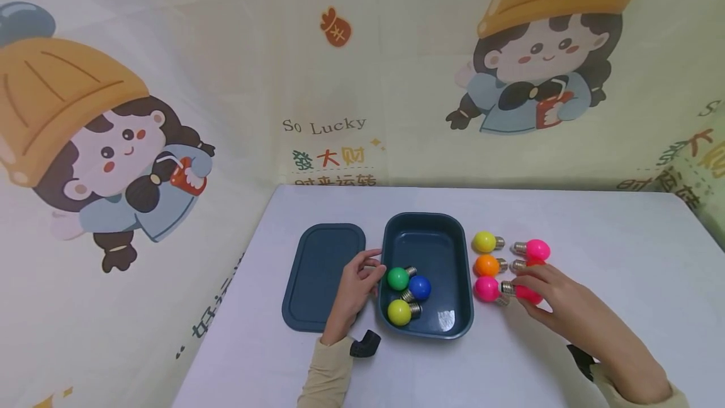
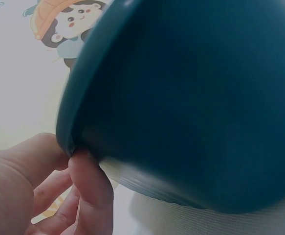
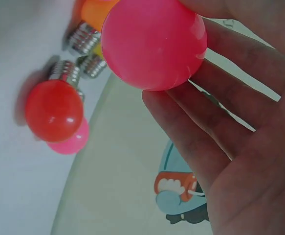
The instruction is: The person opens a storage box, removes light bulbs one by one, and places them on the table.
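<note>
My right hand (image 1: 563, 304) holds a pink light bulb (image 1: 528, 295) by its round globe, with the metal screw base pointing left. In the right wrist view the same pink bulb (image 3: 154, 44) sits between thumb and fingers. My left hand (image 1: 355, 283) pinches the left rim of a dark blue box (image 1: 468, 307); the left wrist view shows thumb and finger on the rim (image 2: 66, 139). Inside the box lie a green bulb (image 1: 398, 279), a blue bulb (image 1: 420, 287) and a yellow bulb (image 1: 399, 313).
Right of the box lie a yellow bulb (image 1: 484, 242), an orange bulb (image 1: 486, 265) and a pink bulb (image 1: 486, 289). Beyond my right hand are another pink bulb (image 1: 538, 249) and a partly hidden red bulb (image 3: 54, 111). A flat dark blue lid (image 1: 323, 276) lies left of the box.
</note>
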A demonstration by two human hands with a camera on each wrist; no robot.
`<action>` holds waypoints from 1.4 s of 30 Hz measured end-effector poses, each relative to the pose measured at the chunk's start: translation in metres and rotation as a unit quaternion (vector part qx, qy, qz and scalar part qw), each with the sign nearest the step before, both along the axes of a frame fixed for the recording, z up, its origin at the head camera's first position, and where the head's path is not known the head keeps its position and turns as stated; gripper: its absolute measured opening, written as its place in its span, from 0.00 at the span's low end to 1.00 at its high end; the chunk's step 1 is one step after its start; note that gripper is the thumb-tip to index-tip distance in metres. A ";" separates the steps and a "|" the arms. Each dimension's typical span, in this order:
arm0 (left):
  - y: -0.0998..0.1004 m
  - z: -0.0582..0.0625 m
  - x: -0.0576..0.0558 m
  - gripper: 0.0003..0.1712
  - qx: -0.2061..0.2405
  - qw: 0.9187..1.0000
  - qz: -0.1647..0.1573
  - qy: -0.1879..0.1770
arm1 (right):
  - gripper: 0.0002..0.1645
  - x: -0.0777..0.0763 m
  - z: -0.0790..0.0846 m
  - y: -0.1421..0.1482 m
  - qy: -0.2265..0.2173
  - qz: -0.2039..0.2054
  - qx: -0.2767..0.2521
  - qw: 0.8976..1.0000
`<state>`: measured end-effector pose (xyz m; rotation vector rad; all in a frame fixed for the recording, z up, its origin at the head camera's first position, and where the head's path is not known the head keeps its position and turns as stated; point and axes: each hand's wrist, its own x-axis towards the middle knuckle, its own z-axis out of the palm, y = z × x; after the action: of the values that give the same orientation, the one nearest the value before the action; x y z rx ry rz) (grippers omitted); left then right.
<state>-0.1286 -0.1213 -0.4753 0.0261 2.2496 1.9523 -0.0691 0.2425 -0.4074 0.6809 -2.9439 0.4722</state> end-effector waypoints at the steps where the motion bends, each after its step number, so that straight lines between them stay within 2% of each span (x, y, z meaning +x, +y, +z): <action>1: 0.000 0.000 0.000 0.24 0.000 1.000 0.000 -0.001 | 0.28 0.000 -0.001 0.001 0.000 0.000 -0.001 1.000; 15: 0.000 0.002 0.001 0.24 -0.002 1.000 -0.002 -0.015 | 0.27 -0.001 -0.019 0.019 -0.004 -0.005 0.009 1.000; 21: 0.004 0.022 0.006 0.24 0.004 1.000 -0.019 -0.016 | 0.28 -0.001 -0.027 0.025 -0.031 -0.016 0.019 0.999; 25: 0.005 0.031 0.009 0.24 0.006 1.000 -0.013 -0.011 | 0.29 -0.002 -0.032 0.027 -0.029 -0.012 0.023 0.999; 30: 0.003 0.030 0.011 0.24 0.001 1.000 -0.003 -0.016 | 0.27 -0.003 -0.036 0.024 -0.020 0.001 0.023 1.000; 36: 0.003 0.031 0.012 0.24 -0.004 1.000 -0.005 -0.018 | 0.27 -0.004 -0.040 0.025 0.002 0.011 0.017 1.000; 42: 0.004 0.032 0.011 0.24 0.000 1.000 -0.011 -0.014 | 0.27 -0.005 -0.043 0.028 0.001 0.010 0.017 1.000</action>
<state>-0.1178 -0.1178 -0.4433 0.0239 2.2229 1.9297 -0.0742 0.2708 -0.4508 0.7150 -2.9524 0.4241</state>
